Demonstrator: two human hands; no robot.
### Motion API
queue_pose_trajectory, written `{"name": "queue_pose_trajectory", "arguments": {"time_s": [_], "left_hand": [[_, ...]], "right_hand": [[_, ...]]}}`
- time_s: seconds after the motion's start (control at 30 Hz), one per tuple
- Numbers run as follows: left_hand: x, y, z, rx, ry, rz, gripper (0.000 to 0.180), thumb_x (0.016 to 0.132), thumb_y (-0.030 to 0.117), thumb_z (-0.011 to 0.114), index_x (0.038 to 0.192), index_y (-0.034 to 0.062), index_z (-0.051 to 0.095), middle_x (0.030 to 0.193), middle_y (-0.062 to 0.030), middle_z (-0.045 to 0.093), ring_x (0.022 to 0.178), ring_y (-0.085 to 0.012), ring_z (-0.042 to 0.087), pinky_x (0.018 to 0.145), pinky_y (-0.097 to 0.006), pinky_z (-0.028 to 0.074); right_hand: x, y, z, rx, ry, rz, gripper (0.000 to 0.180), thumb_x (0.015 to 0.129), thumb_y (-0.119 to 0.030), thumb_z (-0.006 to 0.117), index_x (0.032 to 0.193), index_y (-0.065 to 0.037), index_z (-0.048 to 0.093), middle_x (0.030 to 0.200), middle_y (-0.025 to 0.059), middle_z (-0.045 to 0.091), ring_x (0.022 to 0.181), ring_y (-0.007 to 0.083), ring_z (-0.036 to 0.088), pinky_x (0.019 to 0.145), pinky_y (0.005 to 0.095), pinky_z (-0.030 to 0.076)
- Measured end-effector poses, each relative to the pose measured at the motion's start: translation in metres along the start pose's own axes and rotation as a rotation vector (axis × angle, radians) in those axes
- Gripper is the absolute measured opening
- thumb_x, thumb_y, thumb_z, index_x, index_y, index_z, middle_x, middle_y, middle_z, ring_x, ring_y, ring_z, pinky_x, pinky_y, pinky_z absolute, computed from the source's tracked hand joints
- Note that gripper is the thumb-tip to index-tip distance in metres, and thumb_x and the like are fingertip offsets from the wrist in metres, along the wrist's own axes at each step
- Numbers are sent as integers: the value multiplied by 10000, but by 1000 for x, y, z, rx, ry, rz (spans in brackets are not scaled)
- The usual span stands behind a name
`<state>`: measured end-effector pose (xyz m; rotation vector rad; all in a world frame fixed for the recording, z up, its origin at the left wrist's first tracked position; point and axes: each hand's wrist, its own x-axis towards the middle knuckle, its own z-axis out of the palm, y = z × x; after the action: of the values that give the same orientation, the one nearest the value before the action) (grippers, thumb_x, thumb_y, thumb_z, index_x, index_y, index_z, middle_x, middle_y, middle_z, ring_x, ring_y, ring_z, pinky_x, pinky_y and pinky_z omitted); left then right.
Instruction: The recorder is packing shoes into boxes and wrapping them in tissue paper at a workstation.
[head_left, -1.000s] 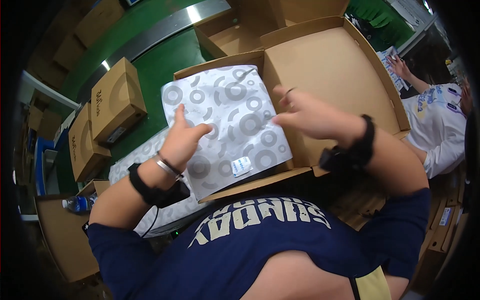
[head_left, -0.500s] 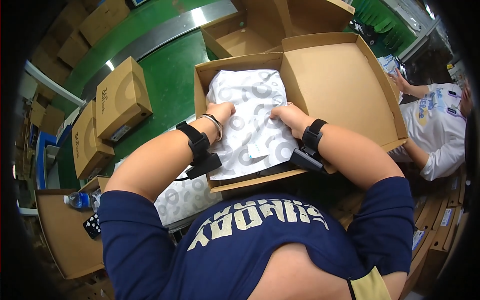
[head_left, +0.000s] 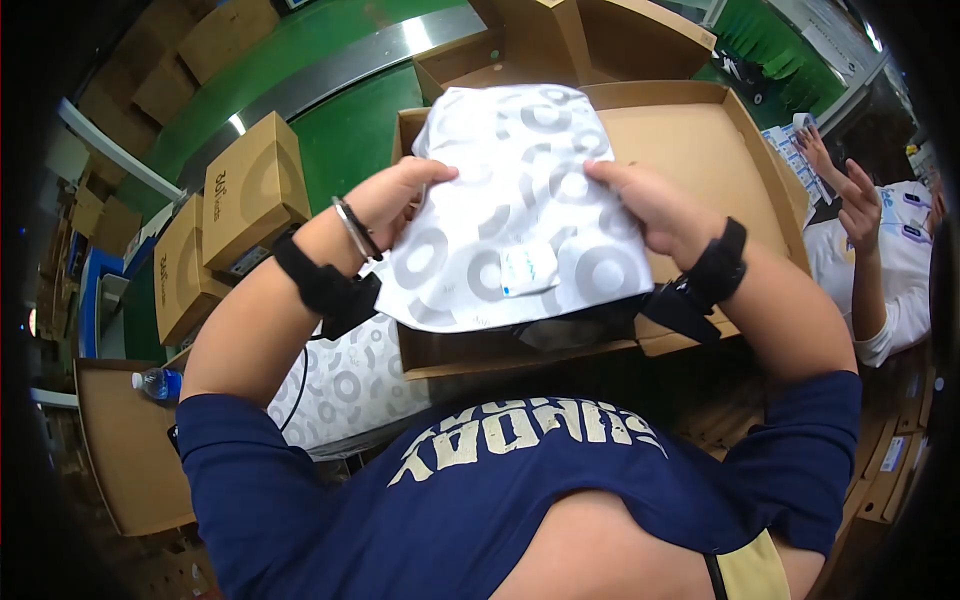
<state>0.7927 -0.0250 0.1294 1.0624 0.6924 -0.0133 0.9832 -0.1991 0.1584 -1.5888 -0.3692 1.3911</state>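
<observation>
A sheet of white wrapping paper (head_left: 490, 200) with grey ring shapes is lifted over an open cardboard shoe box (head_left: 420, 362). My left hand (head_left: 395, 195) pinches the paper's left edge, thumb on top and fingers partly hidden. At its right edge my right hand (head_left: 650, 200) grips it the same way, the fingers mostly underneath. Lying on the paper is a small white packet (head_left: 530, 268) with blue marks. Something dark (head_left: 575, 333) shows beneath the paper's near edge inside the box; its kind cannot be made out.
The box's lid (head_left: 690, 140) stands open at the right. Closed shoe boxes (head_left: 257, 190) are at the left, more patterned paper (head_left: 345, 385) lies nearer me. Another open box (head_left: 640, 40) stands behind. A water bottle (head_left: 157, 383) is at the far left. A co-worker's hand (head_left: 860, 205) is raised at the right.
Both hands have raised the paper and drawn it up and outward, so it spreads above the box. The dark thing below now shows more. The co-worker's hands have moved up.
</observation>
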Motion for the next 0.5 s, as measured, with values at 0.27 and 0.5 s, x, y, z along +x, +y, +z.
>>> {"name": "queue_pose_trajectory", "arguments": {"time_s": [0.27, 0.5], "left_hand": [[-59, 38, -11, -14, 137, 357, 448, 805, 242, 527, 1144, -36, 436, 1033, -140, 573, 861, -193, 601, 794, -293, 475], [-16, 99, -61, -165, 186, 360, 375, 803, 203, 511, 1065, -64, 493, 964, -152, 606, 807, -219, 620, 749, -307, 505]], "right_hand": [[5, -57, 17, -52, -166, -232, 294, 770, -125, 534, 991, 66, 496, 869, 151, 591, 711, 207, 621, 660, 313, 525], [100, -116, 41, 51, -271, -295, 277, 784, -153, 521, 930, 82, 515, 821, 168, 600, 645, 206, 625, 604, 308, 529]]}}
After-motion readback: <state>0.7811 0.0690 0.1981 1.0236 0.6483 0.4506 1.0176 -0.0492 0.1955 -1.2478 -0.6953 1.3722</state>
